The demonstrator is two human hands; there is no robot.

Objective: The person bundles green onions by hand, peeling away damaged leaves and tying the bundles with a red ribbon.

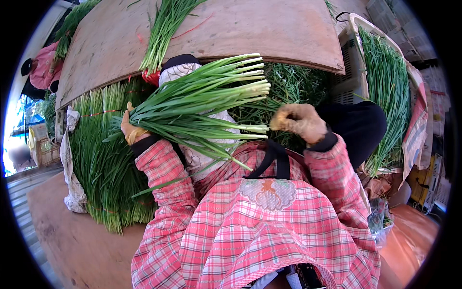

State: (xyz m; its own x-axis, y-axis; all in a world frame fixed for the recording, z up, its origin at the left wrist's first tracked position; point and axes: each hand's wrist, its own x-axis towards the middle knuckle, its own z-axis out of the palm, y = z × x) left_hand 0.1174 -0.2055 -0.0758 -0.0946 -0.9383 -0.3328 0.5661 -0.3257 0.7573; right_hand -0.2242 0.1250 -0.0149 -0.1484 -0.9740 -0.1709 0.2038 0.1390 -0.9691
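Observation:
My left hand, in a tan glove, is wrapped round the leafy end of a loose bunch of garlic chives. The bunch lies sideways before me, its pale cut stem ends fanned out to the right. Beside the lower stem tips is my gloved right hand, thumb and fingers curled together. It is slightly blurred, and whatever sits in its pinch is too small to make out. Below the stems a heap of loose green leaves shows between my knees.
Tied chive bundles are stacked at my left. Ahead, a wooden board carries another chive bunch and red ties. A pale crate full of chives stands at right. Another person in pink is at far left.

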